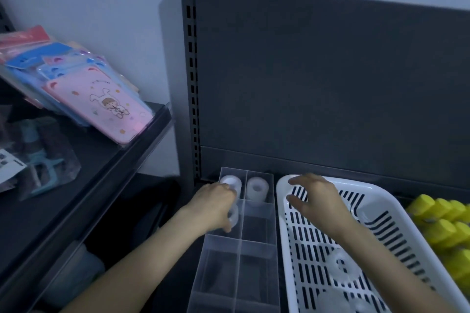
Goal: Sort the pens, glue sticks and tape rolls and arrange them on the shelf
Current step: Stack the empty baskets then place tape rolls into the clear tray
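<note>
A clear plastic divider box [256, 244] sits on the dark shelf against the back panel. Its two rear compartments each hold a translucent white tape roll, one on the left [230, 182] and one on the right [256, 187]. My left hand [215, 202] reaches into the left column just behind them and grips another tape roll [233, 214] between curled fingers. My right hand [315, 198] hovers with spread fingers over the far left corner of the white slotted basket [300, 249], holding nothing. More tape rolls [342, 265] lie in the basket.
Yellow-capped items [445, 223] are packed together right of the basket. A second shelf at the left carries pink and blue packaged cards [101, 104] and bagged goods [38, 160]. The slotted upright post [189, 71] stands between the two shelves.
</note>
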### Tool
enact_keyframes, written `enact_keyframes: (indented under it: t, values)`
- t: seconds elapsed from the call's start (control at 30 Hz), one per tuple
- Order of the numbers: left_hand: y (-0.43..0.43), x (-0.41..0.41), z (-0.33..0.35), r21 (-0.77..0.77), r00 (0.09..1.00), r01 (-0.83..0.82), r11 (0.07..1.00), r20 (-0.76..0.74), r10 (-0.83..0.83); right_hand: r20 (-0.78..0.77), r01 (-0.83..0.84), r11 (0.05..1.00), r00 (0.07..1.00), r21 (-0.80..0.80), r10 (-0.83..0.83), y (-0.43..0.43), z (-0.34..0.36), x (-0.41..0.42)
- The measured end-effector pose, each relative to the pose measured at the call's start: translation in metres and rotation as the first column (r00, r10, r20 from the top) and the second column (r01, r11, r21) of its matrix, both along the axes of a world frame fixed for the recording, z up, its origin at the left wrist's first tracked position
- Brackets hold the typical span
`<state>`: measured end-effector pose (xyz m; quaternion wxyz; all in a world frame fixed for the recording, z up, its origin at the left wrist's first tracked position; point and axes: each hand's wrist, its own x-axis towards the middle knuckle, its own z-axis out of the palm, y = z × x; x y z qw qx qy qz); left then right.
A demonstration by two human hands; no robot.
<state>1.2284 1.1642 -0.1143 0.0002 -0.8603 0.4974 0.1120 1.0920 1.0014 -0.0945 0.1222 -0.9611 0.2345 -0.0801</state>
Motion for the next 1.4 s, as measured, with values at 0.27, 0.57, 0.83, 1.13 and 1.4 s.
enact_keyframes:
  t: [0.27,0.57,0.83,1.13,1.4]
  values:
    - [-0.003,-0.011,0.006,0.068,0.999,-0.036,0.997,-0.006,0.036,-0.005,0.125,0.990,0.992,0.061,-0.124,-0.023,0.003,-0.071]
    - [-0.073,-0.105,0.025,-0.264,0.960,0.198,0.944,-0.144,-0.242,-0.239,0.213,0.972,0.954,0.103,-0.184,-0.050,-0.003,-0.155]
    - [-0.138,-0.166,-0.015,0.108,0.876,0.406,0.907,-0.328,-0.353,-0.241,0.178,0.981,0.958,0.083,-0.154,-0.043,-0.012,-0.191]
    - [-0.160,-0.191,-0.013,0.161,0.804,0.587,0.794,-0.235,-0.546,-0.074,0.157,0.980,0.986,0.124,-0.149,-0.050,-0.015,-0.202]
    - [-0.140,-0.150,-0.013,0.075,0.900,0.423,0.903,-0.153,-0.409,-0.080,0.152,0.978,0.987,0.143,-0.141,-0.080,-0.023,-0.154]
